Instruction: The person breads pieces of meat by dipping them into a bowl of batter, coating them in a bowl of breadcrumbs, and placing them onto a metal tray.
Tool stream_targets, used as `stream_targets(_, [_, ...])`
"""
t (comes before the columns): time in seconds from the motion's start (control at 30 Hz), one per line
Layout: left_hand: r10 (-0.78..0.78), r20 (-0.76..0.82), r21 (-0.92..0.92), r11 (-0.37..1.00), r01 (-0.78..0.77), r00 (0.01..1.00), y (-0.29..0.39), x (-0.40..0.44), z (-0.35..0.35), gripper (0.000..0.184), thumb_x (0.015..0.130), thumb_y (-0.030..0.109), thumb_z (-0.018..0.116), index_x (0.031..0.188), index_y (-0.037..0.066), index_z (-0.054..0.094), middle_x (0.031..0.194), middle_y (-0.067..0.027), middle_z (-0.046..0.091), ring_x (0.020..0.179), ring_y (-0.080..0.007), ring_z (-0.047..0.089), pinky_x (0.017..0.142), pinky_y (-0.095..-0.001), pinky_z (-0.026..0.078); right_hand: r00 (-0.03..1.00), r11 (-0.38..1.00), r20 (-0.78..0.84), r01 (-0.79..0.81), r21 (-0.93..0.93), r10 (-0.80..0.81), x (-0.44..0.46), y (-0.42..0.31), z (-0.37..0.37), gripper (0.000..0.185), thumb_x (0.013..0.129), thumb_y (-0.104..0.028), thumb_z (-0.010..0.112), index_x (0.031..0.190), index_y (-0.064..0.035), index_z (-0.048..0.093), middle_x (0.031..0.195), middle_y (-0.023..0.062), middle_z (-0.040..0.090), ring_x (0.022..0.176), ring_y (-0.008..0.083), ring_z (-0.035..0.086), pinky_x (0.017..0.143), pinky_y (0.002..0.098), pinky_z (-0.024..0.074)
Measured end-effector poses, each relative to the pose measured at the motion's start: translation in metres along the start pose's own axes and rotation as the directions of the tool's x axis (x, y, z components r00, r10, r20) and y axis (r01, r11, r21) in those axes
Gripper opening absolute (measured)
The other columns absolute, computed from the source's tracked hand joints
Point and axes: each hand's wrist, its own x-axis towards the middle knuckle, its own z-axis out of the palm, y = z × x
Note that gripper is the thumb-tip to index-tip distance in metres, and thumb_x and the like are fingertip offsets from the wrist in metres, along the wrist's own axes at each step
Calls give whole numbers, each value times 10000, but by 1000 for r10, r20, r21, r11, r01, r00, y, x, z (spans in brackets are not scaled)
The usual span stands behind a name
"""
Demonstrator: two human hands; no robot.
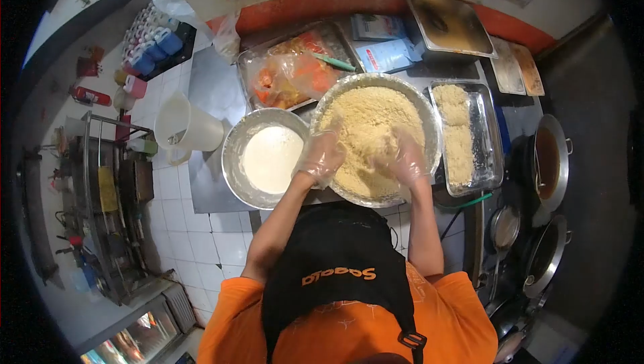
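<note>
Both hands wear clear plastic gloves and are at a large metal bowl of pale yellow crumbs. My left hand rests at the bowl's left side, over the rim and the crumbs. On the right side, my right hand has its fingers down in the crumbs. What the fingers of either hand hold, if anything, is hidden. Just left of the crumbs stands a metal bowl with white batter. A steel tray to the right holds crumb-coated pieces.
Behind the bowls lies a tray with plastic-wrapped orange food and a green-handled tool. A white pitcher stands at the left. Blue packets and a deep steel container are at the back. Pans line the right.
</note>
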Motion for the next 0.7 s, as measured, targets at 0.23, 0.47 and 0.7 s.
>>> stream_targets(0.23, [-64,115,66,996,57,991,-2,-7,18,723,800,100,584,1479,-65,402,1347,-344,543,1153,-472,592,1027,-467,470,928,761,49,-272,-590,369,-20,84,39,472,748,-284,829,1024,55,653,975,289,687,930,385,710,772,452,564])
stream_targets(0.47, [131,300,244,947,-209,945,3,16,35,767,805,50,581,1518,-82,330,1442,-353,466,1295,-426,535,1103,-439,433,965,840,32,-208,-500,259,-23,90,71,335,724,-205,825,841,43,631,785,298,649,758,457,664,655,519,520])
stream_targets(0.7, [-29,472,490,840,-235,881,36,29,29,697,829,3,495,1500,-113,345,1540,-299,391,1438,-360,411,1219,-383,294,994,470,111,99,-877,-2,-2,6,12,377,853,-92,634,1156,126,582,1133,368,600,1128,450,605,956,463,501])
